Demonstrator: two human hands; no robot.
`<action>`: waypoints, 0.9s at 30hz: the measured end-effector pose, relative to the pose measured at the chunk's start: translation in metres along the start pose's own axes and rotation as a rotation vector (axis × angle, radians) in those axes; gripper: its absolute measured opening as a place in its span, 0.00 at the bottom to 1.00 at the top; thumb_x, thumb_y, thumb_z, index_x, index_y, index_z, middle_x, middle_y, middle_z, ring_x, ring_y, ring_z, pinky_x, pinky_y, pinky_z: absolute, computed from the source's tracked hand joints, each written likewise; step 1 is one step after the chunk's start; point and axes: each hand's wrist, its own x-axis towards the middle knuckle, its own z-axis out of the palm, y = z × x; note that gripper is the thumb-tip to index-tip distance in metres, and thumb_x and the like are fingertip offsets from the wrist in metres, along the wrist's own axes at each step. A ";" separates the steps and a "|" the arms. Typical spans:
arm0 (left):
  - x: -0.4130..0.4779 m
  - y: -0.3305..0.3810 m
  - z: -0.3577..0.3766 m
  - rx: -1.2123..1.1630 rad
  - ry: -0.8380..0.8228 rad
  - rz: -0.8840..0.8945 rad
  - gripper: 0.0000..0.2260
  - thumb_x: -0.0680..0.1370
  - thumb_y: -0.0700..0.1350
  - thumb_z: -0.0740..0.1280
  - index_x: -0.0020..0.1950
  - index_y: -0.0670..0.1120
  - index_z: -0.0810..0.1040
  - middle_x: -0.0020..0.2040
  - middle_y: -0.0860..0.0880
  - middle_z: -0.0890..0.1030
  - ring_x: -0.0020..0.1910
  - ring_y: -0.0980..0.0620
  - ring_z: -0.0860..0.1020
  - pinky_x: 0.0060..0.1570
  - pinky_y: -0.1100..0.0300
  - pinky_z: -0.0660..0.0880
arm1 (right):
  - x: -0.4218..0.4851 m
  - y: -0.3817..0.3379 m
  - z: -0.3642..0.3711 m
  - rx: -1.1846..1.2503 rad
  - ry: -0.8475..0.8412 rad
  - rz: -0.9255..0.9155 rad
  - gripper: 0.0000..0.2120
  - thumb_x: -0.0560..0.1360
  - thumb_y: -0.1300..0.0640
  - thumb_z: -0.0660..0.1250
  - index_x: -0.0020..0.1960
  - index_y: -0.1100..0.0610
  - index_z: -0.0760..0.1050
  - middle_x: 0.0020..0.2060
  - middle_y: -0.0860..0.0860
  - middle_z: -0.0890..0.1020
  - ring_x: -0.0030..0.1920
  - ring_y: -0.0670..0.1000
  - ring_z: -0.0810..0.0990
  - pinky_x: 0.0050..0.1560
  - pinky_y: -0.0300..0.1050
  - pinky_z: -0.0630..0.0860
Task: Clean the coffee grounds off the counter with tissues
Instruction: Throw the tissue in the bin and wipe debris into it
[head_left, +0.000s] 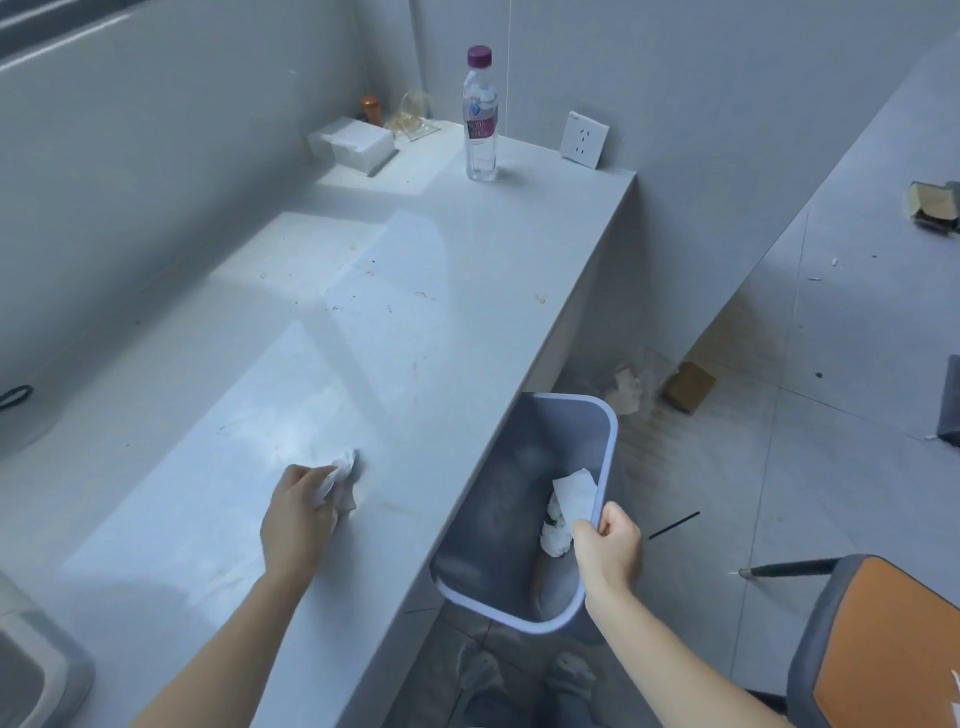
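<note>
Coffee grounds (423, 295) may drop past the bin (493, 493) if our right hand (608, 551), gripping its rim, drifts off the counter (363, 389) edge; our left hand (301, 514) clutches the tissue (344, 475)

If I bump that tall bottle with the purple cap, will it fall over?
Probably, yes. The bottle is tall and narrow and stands upright on a small base, so a push near the cap would likely tip it. It looks like clear plastic, so it is probably light and unlikely to break.
</note>
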 end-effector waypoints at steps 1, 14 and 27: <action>-0.002 -0.001 0.005 0.002 0.003 -0.025 0.09 0.75 0.41 0.66 0.47 0.55 0.80 0.42 0.57 0.73 0.39 0.58 0.76 0.31 0.63 0.65 | 0.001 0.001 0.001 -0.001 -0.001 0.004 0.17 0.64 0.67 0.62 0.30 0.54 0.55 0.23 0.47 0.61 0.26 0.49 0.58 0.26 0.40 0.56; -0.068 0.069 0.062 -0.015 -0.196 0.151 0.10 0.73 0.40 0.66 0.50 0.53 0.80 0.39 0.54 0.70 0.33 0.51 0.71 0.29 0.64 0.65 | 0.005 0.011 0.006 0.038 -0.031 0.019 0.16 0.64 0.64 0.63 0.29 0.54 0.56 0.23 0.49 0.64 0.25 0.51 0.62 0.27 0.41 0.61; -0.003 0.088 0.044 -0.113 -0.083 0.253 0.08 0.77 0.49 0.63 0.48 0.54 0.82 0.44 0.55 0.74 0.38 0.53 0.75 0.36 0.60 0.69 | 0.013 0.009 -0.003 -0.018 -0.038 0.020 0.09 0.59 0.59 0.58 0.28 0.50 0.58 0.22 0.46 0.62 0.26 0.51 0.61 0.28 0.44 0.60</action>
